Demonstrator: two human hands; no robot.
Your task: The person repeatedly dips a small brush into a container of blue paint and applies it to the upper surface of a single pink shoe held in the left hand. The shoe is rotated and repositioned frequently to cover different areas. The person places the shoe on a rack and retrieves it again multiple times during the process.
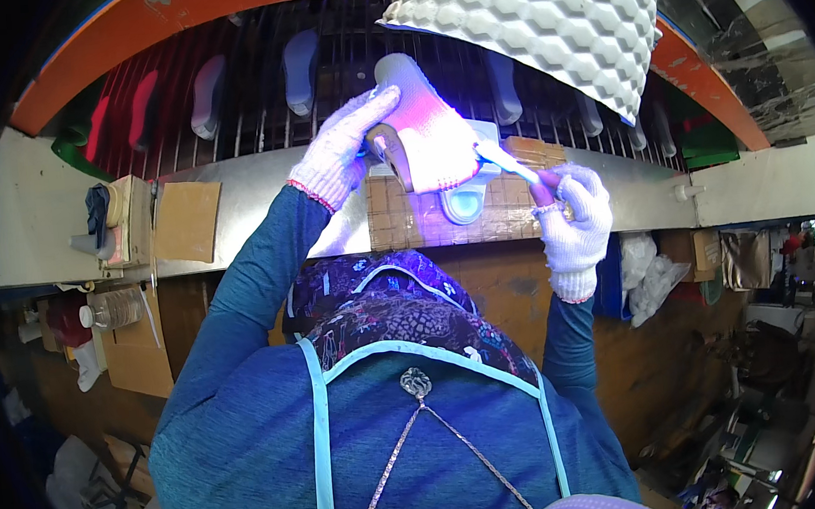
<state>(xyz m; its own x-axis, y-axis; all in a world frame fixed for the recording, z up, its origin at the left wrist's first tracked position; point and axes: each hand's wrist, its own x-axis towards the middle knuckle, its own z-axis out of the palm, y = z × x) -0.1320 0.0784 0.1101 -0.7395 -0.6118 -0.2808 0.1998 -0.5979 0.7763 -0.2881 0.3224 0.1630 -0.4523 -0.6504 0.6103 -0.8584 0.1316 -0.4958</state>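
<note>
My left hand, in a white knitted glove, is closed round a pale shoe upper and tilts it over the bench. Violet-white light washes out much of its surface; a tan and dark part shows near my palm. My right hand, gloved with some fingertips bare, pinches the handle of a brush. The brush's bright end touches or nearly touches the upper's right lower edge; glare hides which. Below that edge sits a small whitish-blue cup on a taped cardboard mat.
Beyond the metal bench edge, a rack of metal rods carries several shoe soles. A white dimpled sheet hangs at the upper right. Cardboard and a small box lie left; a plastic bottle is below.
</note>
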